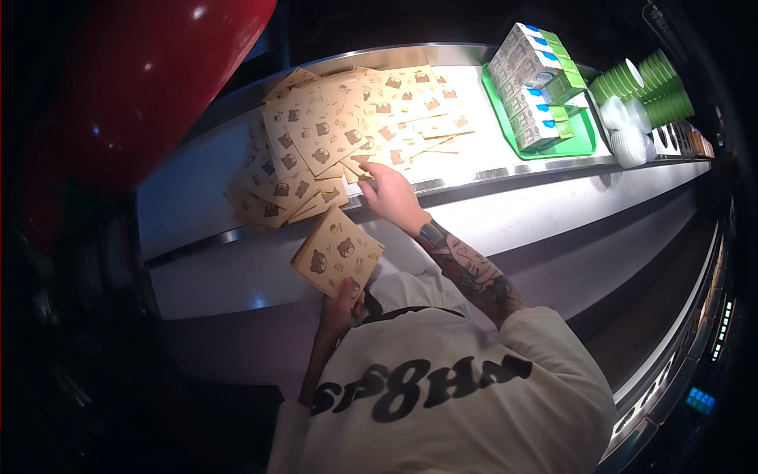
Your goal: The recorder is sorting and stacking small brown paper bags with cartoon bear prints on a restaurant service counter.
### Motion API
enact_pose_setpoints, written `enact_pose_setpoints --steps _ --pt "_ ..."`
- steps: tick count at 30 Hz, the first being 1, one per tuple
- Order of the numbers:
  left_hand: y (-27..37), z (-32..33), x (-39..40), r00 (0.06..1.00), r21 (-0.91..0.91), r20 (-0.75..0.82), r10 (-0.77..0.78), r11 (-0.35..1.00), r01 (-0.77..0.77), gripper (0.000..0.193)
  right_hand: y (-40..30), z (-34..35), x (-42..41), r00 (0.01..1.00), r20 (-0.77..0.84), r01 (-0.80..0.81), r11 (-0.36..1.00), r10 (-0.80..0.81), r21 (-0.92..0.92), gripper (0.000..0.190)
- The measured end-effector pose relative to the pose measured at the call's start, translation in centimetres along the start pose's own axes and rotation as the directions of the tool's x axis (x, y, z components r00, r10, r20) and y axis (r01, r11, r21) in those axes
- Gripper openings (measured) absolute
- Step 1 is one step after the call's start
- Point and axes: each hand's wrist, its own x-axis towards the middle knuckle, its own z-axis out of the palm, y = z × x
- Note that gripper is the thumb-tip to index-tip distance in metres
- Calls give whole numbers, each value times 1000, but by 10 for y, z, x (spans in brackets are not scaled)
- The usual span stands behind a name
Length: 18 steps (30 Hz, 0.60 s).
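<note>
My left hand [339,308] grips a stack of square brown paper sheets or bags [340,252] printed with bear faces, held in front of my body below the counter's edge. My right hand [388,192] reaches over the metal edge of the counter, its thumb and forefinger apart at the near side of a spread pile of the same printed papers [323,127]. Whether its fingertips touch a paper there, I cannot tell. The pile lies loose and overlapping, and some papers hang over the near edge at the left.
Right of the pile, a green tray [503,127] bears stacked white-and-green cartons [527,89]. Beyond it stand nested green paper cups [657,77] and white plastic lids [629,148]. A large shiny red object [148,71] fills the upper left. The counter has a raised metal rim [462,182].
</note>
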Motion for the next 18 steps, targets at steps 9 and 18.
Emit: enact_pose_setpoints --steps 9,18 --pt "-3 13 2 980 -21 -200 22 999 -27 24 55 49 38 927 -74 292 832 -367 -471 33" --pt "4 14 5 979 -58 -187 82 994 -94 27 55 27 -19 936 -115 277 896 -334 -348 9"
